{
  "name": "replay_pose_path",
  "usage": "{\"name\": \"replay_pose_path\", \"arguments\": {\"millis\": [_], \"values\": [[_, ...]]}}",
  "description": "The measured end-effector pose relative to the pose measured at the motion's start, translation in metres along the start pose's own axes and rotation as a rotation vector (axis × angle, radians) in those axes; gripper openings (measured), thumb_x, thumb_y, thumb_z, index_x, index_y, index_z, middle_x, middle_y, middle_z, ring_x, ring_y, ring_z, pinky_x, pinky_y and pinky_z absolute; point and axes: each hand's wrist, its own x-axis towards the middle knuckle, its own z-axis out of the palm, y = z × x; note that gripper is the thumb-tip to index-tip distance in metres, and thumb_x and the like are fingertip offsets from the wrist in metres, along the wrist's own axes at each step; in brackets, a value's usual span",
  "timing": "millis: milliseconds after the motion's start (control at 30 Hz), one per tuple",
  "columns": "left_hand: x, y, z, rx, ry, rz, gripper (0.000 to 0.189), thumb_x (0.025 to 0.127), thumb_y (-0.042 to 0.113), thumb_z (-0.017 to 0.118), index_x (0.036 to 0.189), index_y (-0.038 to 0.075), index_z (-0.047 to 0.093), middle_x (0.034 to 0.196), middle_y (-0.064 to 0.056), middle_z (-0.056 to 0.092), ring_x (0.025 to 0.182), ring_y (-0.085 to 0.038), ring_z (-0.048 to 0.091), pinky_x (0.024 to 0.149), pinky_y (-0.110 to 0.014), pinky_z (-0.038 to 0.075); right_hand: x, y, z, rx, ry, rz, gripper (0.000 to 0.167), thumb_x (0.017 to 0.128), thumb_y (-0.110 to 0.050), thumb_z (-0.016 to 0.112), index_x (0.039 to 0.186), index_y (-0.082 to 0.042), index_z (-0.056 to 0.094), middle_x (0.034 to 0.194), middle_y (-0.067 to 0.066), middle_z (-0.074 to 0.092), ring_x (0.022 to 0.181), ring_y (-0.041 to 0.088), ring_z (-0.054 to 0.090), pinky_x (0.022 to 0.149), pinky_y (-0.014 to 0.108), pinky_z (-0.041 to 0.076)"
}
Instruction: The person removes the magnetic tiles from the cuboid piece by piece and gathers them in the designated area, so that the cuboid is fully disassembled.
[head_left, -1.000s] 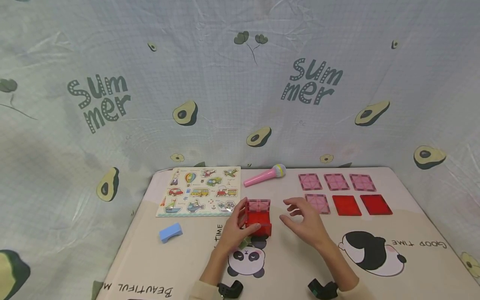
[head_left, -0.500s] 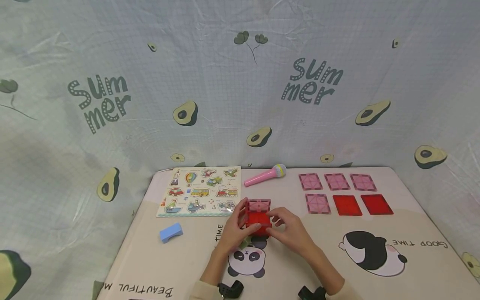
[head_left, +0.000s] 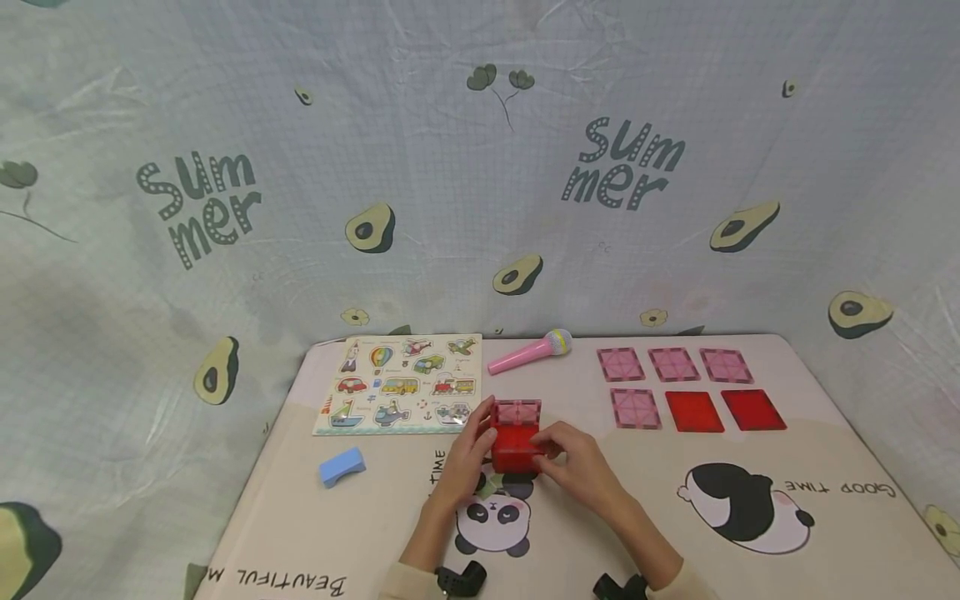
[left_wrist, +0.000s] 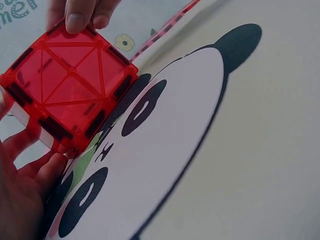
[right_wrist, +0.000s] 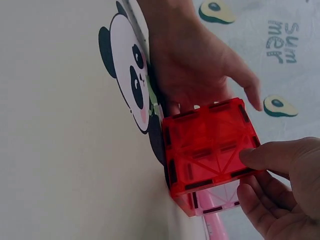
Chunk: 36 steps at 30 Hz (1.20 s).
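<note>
A small box of magnetic tiles (head_left: 516,437) stands at mid-table, above the printed panda, with red walls and a pink tile (head_left: 517,411) at its back. My left hand (head_left: 459,471) lies along its left side, fingers against the wall; the right wrist view shows its thumb raised away from the box. At the front right, my right hand (head_left: 579,468) pinches the edge of the red front tile (right_wrist: 212,145), thumb on the outer face and fingers behind. In the left wrist view that square red tile (left_wrist: 72,72) faces the camera, with dark magnets along its edges.
Pink tiles (head_left: 673,364) and two red tiles (head_left: 694,412) lie in rows at the back right. Behind the box are a pink toy microphone (head_left: 528,352) and a picture puzzle board (head_left: 401,383). A blue arch block (head_left: 342,467) sits to the left.
My right hand has come in from the right and now pinches the red front tile. My left thumb has lifted off the front edge and drawn back to the left.
</note>
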Motion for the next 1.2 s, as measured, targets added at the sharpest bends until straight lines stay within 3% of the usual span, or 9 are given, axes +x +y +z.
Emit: {"name": "replay_pose_path", "arguments": {"millis": [400, 733, 1200], "values": [[-0.001, -0.001, 0.001, -0.041, 0.017, 0.014, 0.056, 0.104, 0.025, 0.041, 0.159, 0.024, 0.028, 0.162, -0.007, 0.035, 0.145, -0.041, 0.04, 0.113, -0.058, 0.042, -0.002, 0.009, 0.009, 0.019, -0.019, -0.016, 0.024, 0.079, 0.0, 0.081, 0.099, -0.011, 0.072, 0.091, 0.0, 0.07, 0.08, 0.009, 0.063, 0.074, 0.022, 0.06], [-0.001, 0.002, 0.0, -0.019, 0.01, 0.026, 0.054, 0.105, 0.028, 0.039, 0.158, 0.025, 0.029, 0.161, -0.005, 0.038, 0.145, -0.036, 0.043, 0.113, -0.055, 0.043, -0.004, 0.017, 0.019, -0.032, -0.065, 0.044, 0.021, 0.079, -0.001, 0.08, 0.094, -0.011, 0.069, 0.085, -0.003, 0.068, 0.076, 0.006, 0.058, 0.07, 0.019, 0.057], [0.001, 0.0, -0.001, -0.016, 0.005, 0.047, 0.055, 0.105, 0.027, 0.04, 0.159, 0.023, 0.028, 0.161, -0.007, 0.037, 0.145, -0.038, 0.042, 0.113, -0.056, 0.043, -0.004, 0.02, 0.019, -0.025, -0.079, 0.008, 0.021, 0.078, 0.0, 0.081, 0.087, -0.012, 0.067, 0.083, -0.004, 0.066, 0.076, 0.005, 0.055, 0.071, 0.019, 0.057]]}}
